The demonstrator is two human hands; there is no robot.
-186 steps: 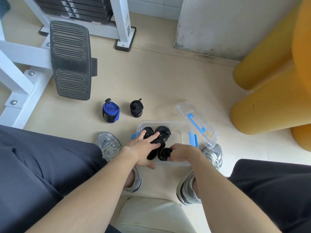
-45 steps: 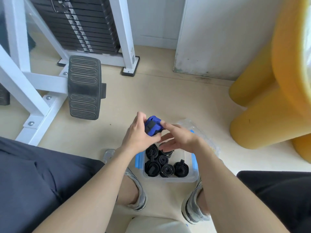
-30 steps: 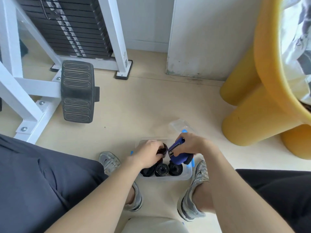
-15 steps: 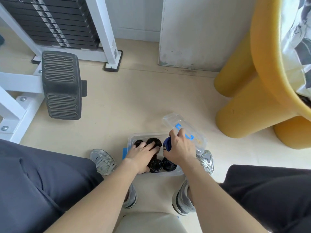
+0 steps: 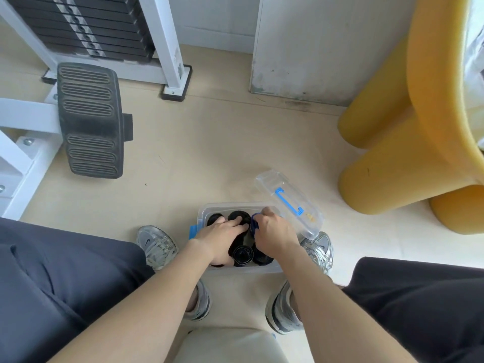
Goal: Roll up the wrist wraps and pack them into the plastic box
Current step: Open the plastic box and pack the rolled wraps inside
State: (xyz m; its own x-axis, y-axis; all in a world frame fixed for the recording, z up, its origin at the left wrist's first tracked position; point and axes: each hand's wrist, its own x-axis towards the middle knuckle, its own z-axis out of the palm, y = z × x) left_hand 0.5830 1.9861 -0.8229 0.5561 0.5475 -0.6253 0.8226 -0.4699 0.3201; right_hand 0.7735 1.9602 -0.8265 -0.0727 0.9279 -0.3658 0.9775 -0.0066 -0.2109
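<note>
A seated person works over a clear plastic box (image 5: pixel 225 206) on the floor between their shoes (image 5: pixel 157 242). The left hand (image 5: pixel 222 231) lies flat, fingers extended, across the rolled black wraps (image 5: pixel 242 254) inside, and the right hand (image 5: pixel 272 234) curls round a blue wrap (image 5: pixel 253 224) at the box's far right corner.

The box looks nearly full. Forced into a tight gap, the blue wrap could loosen and unroll, or push a black roll up out of place once the flat hand lets go. A roll standing proud of the rim would likely stop the lid (image 5: pixel 288 203) from seating. The lid leans on the box's right edge, just beside the working hand, and a knock from the wrist could tip it.

Most of the blue wrap is hidden under the fingers, so whether it has reached the bottom cannot be told. The hands cover several rolls — their count is unclear.
</note>
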